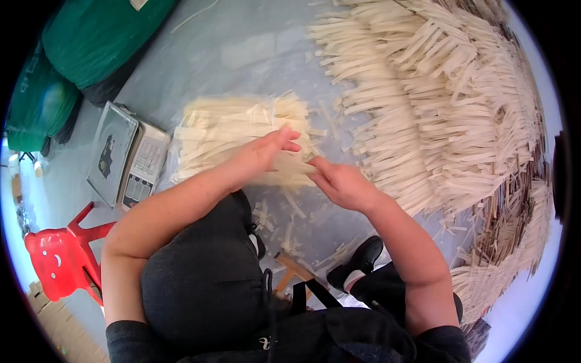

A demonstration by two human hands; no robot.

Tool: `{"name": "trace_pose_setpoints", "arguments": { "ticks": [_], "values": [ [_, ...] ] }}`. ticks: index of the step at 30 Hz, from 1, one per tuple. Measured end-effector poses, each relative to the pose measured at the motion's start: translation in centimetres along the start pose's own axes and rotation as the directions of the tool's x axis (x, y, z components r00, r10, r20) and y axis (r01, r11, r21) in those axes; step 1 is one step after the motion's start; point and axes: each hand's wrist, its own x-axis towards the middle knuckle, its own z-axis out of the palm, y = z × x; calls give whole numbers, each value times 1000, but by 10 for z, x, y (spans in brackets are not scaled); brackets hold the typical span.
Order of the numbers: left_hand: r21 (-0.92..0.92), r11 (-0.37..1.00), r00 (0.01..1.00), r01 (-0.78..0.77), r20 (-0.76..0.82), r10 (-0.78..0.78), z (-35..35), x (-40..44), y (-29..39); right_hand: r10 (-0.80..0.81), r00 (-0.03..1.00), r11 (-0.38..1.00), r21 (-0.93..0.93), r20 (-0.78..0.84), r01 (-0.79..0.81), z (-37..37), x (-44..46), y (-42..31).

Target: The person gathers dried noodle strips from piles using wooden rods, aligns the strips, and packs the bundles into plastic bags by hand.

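Observation:
A clear plastic bag (178, 154) lies in front of me, packed with pale, flat dried strips (227, 124). Over its right part is my left hand (266, 151), fingers stretched out and apart, with nothing gripped. My right hand (345, 183) is at the bag's right end, thumb and forefinger pinched together. Between the two hands runs a blurred, pale, see-through stretch; whether the pinch is on bag film or on strips I cannot make out.
To the right rises a large heap of pale strips (417, 115). A digital scale (143, 163) stands left of the bag, with a red stool (57, 260) nearer me and green sacks (103, 42) at upper left. Strip scraps (293, 202) litter the floor by my shoes.

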Motion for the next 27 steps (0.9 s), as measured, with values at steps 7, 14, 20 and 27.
{"name": "trace_pose_setpoints", "arguments": {
  "ticks": [7,14,20,27],
  "values": [
    [203,979,999,-30,-9,33,-12,21,-22,102,990,987,112,101,-114,-4,5,3],
    [179,984,946,-7,-317,64,-44,43,-36,390,908,807,418,152,-417,-41,-5,41],
    [667,745,953,15,-236,192,-58,70,-78,486,859,763,401,162,-508,-47,8,33],
    [-136,989,982,-56,-186,30,-74,47,-74,281,959,957,-77,28,-278,-33,60,23]
  ]
}}
